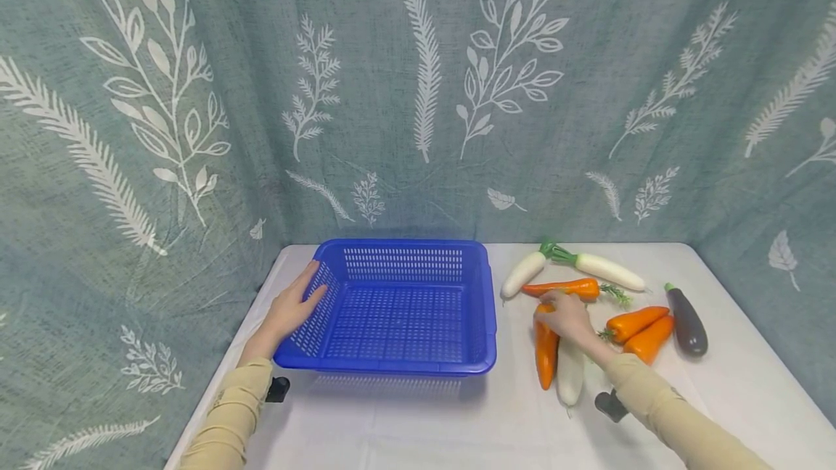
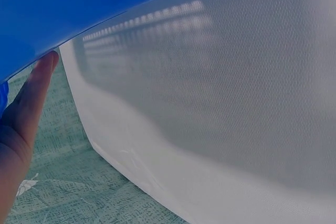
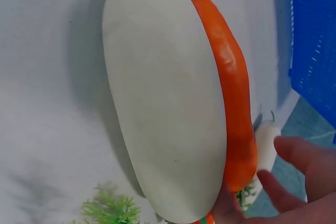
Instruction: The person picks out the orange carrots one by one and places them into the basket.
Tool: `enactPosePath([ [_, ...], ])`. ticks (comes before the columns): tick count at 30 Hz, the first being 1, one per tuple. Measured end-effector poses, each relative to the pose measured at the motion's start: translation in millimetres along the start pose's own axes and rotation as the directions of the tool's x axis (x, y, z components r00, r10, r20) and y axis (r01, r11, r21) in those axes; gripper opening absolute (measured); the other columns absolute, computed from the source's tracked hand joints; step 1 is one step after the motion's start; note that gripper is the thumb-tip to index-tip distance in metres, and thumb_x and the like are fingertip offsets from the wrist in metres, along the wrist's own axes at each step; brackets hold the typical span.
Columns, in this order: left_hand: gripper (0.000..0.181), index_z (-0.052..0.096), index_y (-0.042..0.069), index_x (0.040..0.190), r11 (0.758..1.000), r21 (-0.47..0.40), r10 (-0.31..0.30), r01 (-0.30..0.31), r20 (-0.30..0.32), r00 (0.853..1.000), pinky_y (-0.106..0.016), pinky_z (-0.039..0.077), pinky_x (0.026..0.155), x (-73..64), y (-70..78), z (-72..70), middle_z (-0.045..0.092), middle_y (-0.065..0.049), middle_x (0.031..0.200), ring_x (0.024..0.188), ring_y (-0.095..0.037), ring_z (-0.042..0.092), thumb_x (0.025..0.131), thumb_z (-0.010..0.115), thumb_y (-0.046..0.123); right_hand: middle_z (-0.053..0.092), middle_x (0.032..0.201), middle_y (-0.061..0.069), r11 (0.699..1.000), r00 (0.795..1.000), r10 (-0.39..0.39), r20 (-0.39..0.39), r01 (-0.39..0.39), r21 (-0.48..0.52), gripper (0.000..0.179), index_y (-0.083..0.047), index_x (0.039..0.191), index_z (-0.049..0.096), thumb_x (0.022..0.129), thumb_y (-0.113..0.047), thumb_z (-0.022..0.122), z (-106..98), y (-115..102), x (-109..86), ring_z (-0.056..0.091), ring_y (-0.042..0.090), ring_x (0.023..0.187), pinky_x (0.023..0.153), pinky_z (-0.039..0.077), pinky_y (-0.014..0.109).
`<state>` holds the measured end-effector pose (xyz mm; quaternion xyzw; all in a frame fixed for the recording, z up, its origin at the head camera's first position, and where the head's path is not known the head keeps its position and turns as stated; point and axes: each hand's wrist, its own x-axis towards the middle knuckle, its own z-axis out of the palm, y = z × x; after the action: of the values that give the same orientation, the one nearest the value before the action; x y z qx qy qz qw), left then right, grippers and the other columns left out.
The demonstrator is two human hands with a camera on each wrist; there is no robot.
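A blue plastic basket [image 1: 392, 366] with slotted walls stands on the white table. My left hand [image 1: 292, 310] rests over its left rim, thumb to the inside; the left wrist view has straight fingers [image 2: 39, 82] against the basket's outer side [image 2: 79, 3]. On the right, my right hand [image 1: 567, 315] pinches the thick top end of an orange carrot [image 1: 546, 357]. In the right wrist view, thumb and fingers [image 3: 307, 161] lie to either side of that carrot [image 3: 233, 87]. A white radish [image 3: 163, 93] lies alongside it, its upper part hidden by my hand in the head view.
Behind the right hand lie another carrot [image 1: 575, 287] and two white radishes [image 1: 607, 270] [image 1: 525, 274] with green tops. To the right are two more carrots [image 1: 649, 339] [image 1: 636, 321] and a dark eggplant [image 1: 687, 321]. A patterned curtain [image 1: 392, 93] hangs along the table's back edge.
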<state>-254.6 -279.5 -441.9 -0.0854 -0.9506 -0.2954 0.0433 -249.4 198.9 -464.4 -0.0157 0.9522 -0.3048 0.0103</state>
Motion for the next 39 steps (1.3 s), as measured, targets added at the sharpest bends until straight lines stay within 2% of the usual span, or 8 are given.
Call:
enactPosePath([
  [5,0.058,0.024,-0.002,0.149,1.000,0.002,0.009,-0.009,-0.010,1.000,-0.056,0.023,0.114,-1.7,2.0,0.8,0.022,-0.024,0.154,0.139,-0.044,0.026,0.101,0.042,0.027,0.065,0.110,0.026,0.997,0.997,-0.036,0.063,0.032,0.064,0.038,0.006,0.113,0.063,0.079,-0.008,0.068,2.4,-0.4,3.0,0.057,0.025,0.080,0.074,0.051,0.037],
  [9,0.058,0.024,-0.001,0.149,1.000,-0.002,0.007,-0.007,-0.008,1.000,-0.056,0.023,0.114,-2.5,2.4,1.9,0.022,-0.024,0.154,0.139,-0.044,0.027,0.101,0.042,0.026,0.063,0.111,0.025,0.993,0.989,-0.024,0.148,0.006,0.117,0.044,0.005,0.118,0.060,0.078,-0.010,0.070,3.7,1.6,7.0,0.055,0.020,0.073,0.063,0.048,0.028],
  [16,0.058,0.025,-0.002,0.148,1.000,-0.002,0.012,-0.012,-0.008,1.000,-0.057,0.024,0.113,-2.8,1.1,3.7,0.022,-0.024,0.154,0.139,-0.045,0.027,0.101,0.042,0.028,0.062,0.110,0.024,0.990,0.959,-0.016,0.283,-0.025,0.139,0.047,0.001,0.123,0.059,0.081,-0.016,0.071,1.5,8.2,15.9,0.056,0.021,0.079,0.071,0.050,0.032],
  [20,0.059,0.024,0.000,0.149,1.000,-0.004,-0.004,0.004,-0.002,1.000,-0.057,0.023,0.113,-2.5,-1.0,3.0,0.021,-0.023,0.155,0.139,-0.044,0.026,0.101,0.042,0.029,0.060,0.112,0.022,0.978,0.935,0.027,0.353,-0.098,0.186,0.048,-0.001,0.126,0.056,0.083,-0.016,0.070,-2.1,9.1,19.4,0.056,0.020,0.081,0.072,0.050,0.030],
  [25,0.059,0.024,0.000,0.149,1.000,-0.006,-0.009,0.009,-0.001,1.000,-0.057,0.022,0.113,-1.2,-2.1,2.1,0.020,-0.022,0.156,0.140,-0.044,0.025,0.101,0.041,0.030,0.055,0.119,0.025,0.918,0.895,0.067,0.442,-0.229,0.324,0.053,0.002,0.132,0.049,0.084,-0.011,0.068,-6.1,10.2,22.6,0.059,0.020,0.085,0.077,0.055,0.031],
  [27,0.058,0.023,0.000,0.149,1.000,-0.008,-0.010,0.010,-0.001,1.000,-0.057,0.022,0.114,-0.4,-2.6,2.4,0.020,-0.021,0.156,0.140,-0.043,0.025,0.101,0.041,0.029,0.054,0.121,0.026,0.890,0.882,0.080,0.465,-0.273,0.365,0.055,0.004,0.134,0.047,0.085,-0.009,0.067,-6.2,10.9,23.5,0.060,0.020,0.086,0.078,0.056,0.032],
  [30,0.058,0.024,-0.001,0.149,1.000,-0.005,-0.006,0.006,-0.002,1.000,-0.056,0.022,0.114,0.3,-2.5,2.9,0.020,-0.022,0.155,0.140,-0.043,0.025,0.101,0.041,0.028,0.053,0.122,0.026,0.873,0.876,0.103,0.471,-0.307,0.380,0.055,0.004,0.134,0.046,0.085,-0.009,0.068,-5.3,12.1,24.9,0.061,0.019,0.086,0.078,0.057,0.031],
  [39,0.057,0.025,-0.001,0.148,1.000,0.004,0.001,0.000,-0.009,1.000,-0.057,0.023,0.113,2.3,-2.2,3.5,0.022,-0.022,0.155,0.140,-0.043,0.026,0.101,0.042,0.026,0.049,0.126,0.028,0.862,0.873,0.140,0.467,-0.339,0.376,0.056,0.004,0.134,0.046,0.084,-0.008,0.068,-3.3,11.7,26.8,0.061,0.021,0.087,0.078,0.057,0.033],
])
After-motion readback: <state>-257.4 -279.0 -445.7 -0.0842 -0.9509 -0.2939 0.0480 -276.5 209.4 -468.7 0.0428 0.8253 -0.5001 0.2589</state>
